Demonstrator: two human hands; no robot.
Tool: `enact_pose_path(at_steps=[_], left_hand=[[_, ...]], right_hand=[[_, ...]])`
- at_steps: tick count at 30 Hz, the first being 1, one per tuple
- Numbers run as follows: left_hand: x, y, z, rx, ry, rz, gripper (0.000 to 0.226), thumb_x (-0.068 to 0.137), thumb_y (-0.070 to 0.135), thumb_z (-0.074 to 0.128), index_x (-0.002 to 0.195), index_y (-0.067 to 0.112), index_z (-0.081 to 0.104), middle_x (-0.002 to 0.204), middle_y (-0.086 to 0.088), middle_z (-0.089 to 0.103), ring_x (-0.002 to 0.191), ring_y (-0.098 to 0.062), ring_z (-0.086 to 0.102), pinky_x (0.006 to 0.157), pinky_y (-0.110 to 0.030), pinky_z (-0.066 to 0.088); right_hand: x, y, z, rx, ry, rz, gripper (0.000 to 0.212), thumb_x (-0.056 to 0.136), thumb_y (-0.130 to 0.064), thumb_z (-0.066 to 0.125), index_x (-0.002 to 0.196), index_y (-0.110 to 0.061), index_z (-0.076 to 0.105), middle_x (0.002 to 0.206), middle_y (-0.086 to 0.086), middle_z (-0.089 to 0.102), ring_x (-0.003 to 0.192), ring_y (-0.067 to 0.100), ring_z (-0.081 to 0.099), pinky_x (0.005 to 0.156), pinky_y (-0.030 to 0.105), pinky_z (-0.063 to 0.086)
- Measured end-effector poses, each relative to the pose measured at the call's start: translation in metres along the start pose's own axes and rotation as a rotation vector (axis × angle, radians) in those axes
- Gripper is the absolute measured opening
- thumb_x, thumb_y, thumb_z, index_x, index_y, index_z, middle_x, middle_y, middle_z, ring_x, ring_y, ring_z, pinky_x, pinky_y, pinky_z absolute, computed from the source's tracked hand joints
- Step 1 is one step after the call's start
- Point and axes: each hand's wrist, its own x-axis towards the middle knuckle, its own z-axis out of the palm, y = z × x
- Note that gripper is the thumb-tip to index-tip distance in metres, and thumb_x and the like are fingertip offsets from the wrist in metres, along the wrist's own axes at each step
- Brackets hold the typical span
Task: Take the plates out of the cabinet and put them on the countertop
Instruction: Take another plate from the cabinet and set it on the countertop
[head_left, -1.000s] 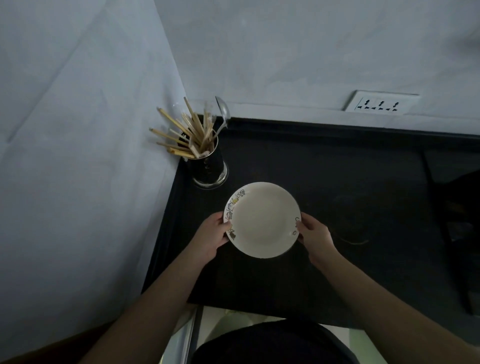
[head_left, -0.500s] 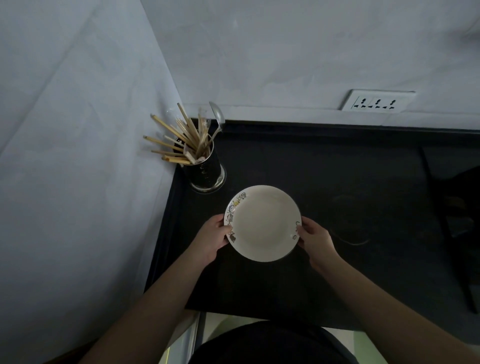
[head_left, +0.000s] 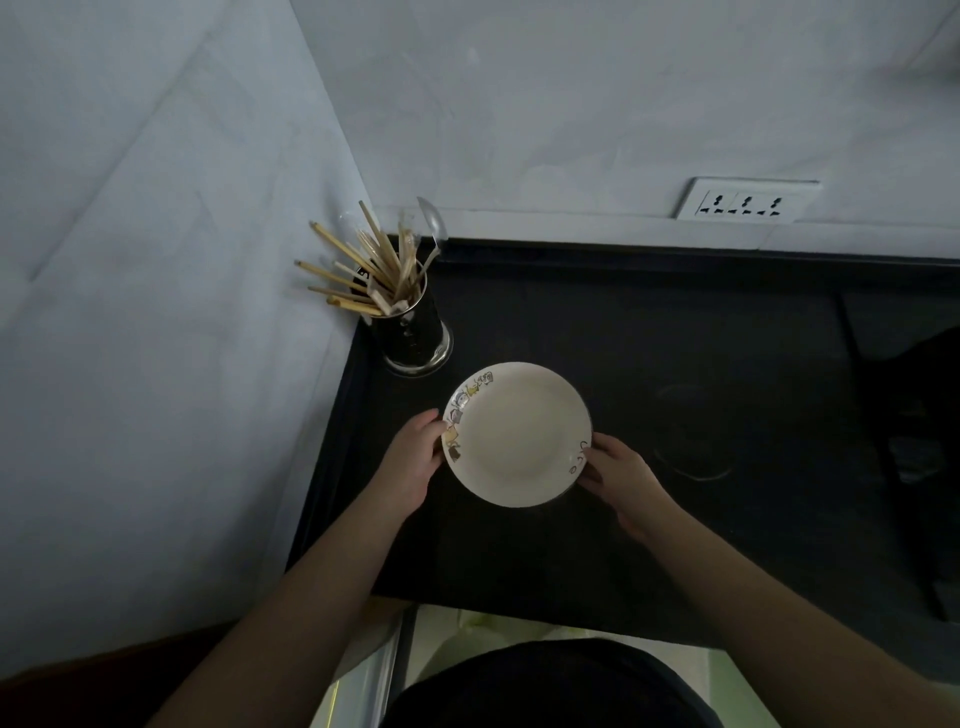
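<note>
The plate (head_left: 517, 434) has barely shifted (countertop (head_left: 727, 364) below) — left hand (head_left: 410, 462), right hand (head_left: 621, 478) grip its rim

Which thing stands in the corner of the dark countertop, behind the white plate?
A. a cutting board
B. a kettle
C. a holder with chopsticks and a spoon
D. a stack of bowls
C: behind the plate, which both hands hold by its rim, a holder full of wooden chopsticks and a spoon stands in the corner of the countertop.
</note>
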Motion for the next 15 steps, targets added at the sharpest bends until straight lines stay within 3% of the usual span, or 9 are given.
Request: enact_pose_path(at_steps=[4,7,10,15], left_hand=[[-0.015,0.011,-0.002,-0.293,0.034,-0.149,0.061,0.092,-0.004,0.058,0.147,0.011,0.038,0.158,-0.007,0.031,0.141,-0.021,0.037,0.104,-0.024,0.045],[-0.028,0.013,0.003,-0.465,0.071,-0.245,0.062,0.093,0.001,0.057,0.149,0.016,0.035,0.155,-0.009,0.036,0.138,-0.022,0.042,0.103,-0.029,0.044],[-0.039,0.017,0.008,-0.688,0.174,-0.408,0.057,0.096,0.015,0.056,0.149,0.023,0.036,0.150,-0.009,0.042,0.135,-0.025,0.044,0.111,-0.043,0.039],[-0.059,0.016,0.013,-0.380,0.153,-0.336,0.055,0.097,0.025,0.056,0.148,0.027,0.036,0.150,-0.002,0.044,0.134,-0.020,0.045,0.110,-0.042,0.037]], right_hand=[[-0.007,-0.001,-0.007,-0.049,-0.037,-0.002,0.051,0.089,-0.018,0.065,0.137,-0.020,0.046,0.126,0.008,0.058,0.112,0.024,0.058,0.095,0.042,0.052],[-0.011,-0.001,-0.015,-0.106,-0.060,-0.015,0.051,0.093,-0.014,0.060,0.141,-0.019,0.043,0.129,0.008,0.057,0.115,0.022,0.058,0.096,0.041,0.051],[-0.016,-0.001,-0.022,-0.144,-0.061,-0.030,0.047,0.096,-0.013,0.055,0.141,-0.020,0.043,0.129,0.008,0.057,0.115,0.021,0.057,0.098,0.042,0.050],[-0.030,0.001,-0.030,-0.203,-0.045,-0.240,0.025,0.096,-0.026,0.054,0.120,-0.033,0.057,0.107,-0.011,0.062,0.100,0.007,0.059,0.085,0.031,0.051]])
